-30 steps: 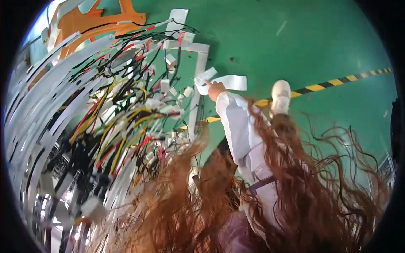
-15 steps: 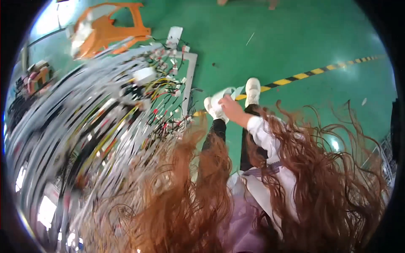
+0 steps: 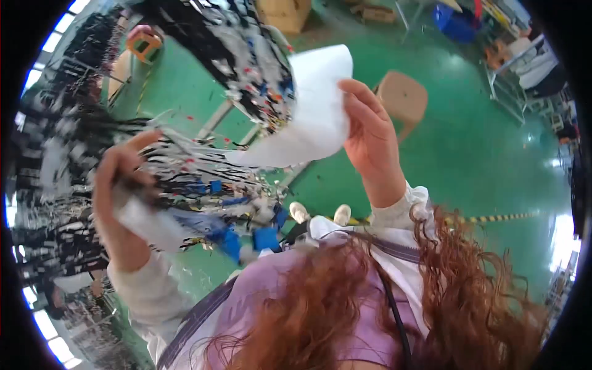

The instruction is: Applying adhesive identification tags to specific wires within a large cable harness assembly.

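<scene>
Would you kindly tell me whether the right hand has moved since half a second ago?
Yes: against the striped floor tape, the right hand has gone from right by it to well above it in the picture.

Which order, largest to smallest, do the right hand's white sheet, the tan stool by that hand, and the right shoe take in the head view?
White sheet
Tan stool
Right shoe
Apparent size only.
</scene>
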Demonstrator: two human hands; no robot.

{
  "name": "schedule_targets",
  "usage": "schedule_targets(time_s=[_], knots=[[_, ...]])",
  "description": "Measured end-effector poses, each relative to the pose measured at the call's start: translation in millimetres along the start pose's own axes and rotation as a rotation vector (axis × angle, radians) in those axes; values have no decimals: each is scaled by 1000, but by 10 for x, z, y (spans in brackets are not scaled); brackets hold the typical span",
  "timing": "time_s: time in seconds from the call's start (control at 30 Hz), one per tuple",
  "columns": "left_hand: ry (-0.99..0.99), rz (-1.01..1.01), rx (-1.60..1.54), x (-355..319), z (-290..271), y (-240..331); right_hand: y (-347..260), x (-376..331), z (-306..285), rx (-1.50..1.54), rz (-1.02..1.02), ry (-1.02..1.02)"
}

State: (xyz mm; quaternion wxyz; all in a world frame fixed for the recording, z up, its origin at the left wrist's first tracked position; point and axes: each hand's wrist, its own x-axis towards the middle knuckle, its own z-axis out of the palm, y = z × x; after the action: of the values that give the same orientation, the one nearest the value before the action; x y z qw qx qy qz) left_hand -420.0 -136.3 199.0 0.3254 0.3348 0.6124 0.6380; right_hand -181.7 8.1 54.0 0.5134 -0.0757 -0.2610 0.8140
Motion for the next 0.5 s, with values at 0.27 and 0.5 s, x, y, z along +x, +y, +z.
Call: schedule_targets(time_s=[0.27,0.5], knots=[[-425,-52,-26,-151,-350,85,173,152,1413,-1020,-388,-382],[-567,-75,-125,-44,-591,-21,295,247,1746,-1961,-919,-755]])
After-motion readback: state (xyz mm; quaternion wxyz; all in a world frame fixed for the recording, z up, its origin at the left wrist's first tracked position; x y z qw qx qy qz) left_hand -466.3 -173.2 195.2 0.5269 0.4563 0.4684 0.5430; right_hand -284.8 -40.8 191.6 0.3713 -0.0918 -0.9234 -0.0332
